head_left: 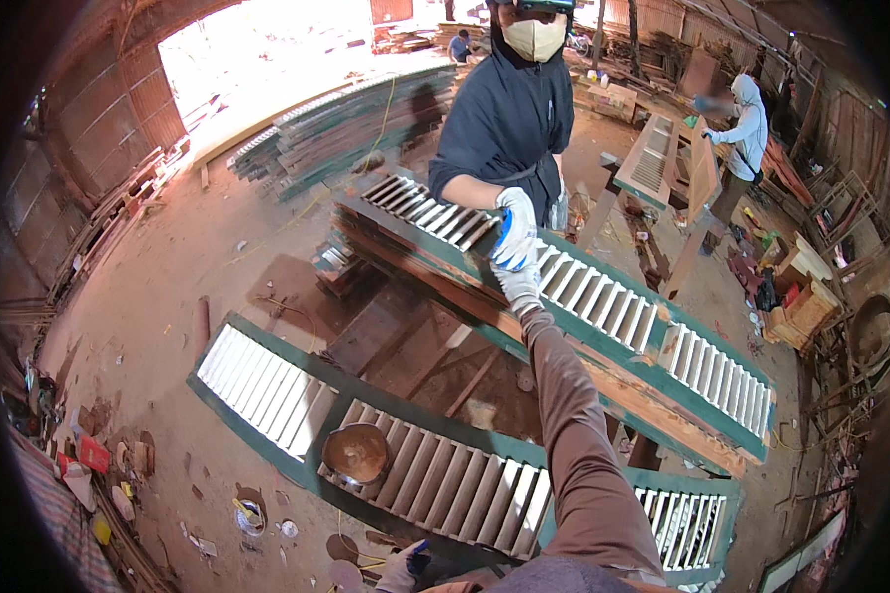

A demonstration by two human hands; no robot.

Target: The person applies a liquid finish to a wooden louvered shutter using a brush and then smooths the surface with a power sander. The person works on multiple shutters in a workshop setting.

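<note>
My right arm, in a brown sleeve, reaches forward over the near louvered shutter panel [430, 484]. My gloved right hand [520, 283] meets the white and blue gloved hand [515, 227] of a co-worker, above the far louvered panel [598, 287]. The fingers of my right hand look closed; anything between the two gloves is hidden. At the lower edge is my gloved left hand [401, 570], partly cut off, with a blue fingertip area showing. Beside it lies a small round disc [346, 576]; whether the hand touches it I cannot tell. A round brown bowl-like thing [357, 453] sits on the near panel.
The co-worker [504, 119], in dark clothing and a mask, stands behind the stacked panels. Another person [747, 128] works at a panel on the far right. Stacked boards [356, 128] stand at the back left. A small can [250, 517] and scraps lie on the floor.
</note>
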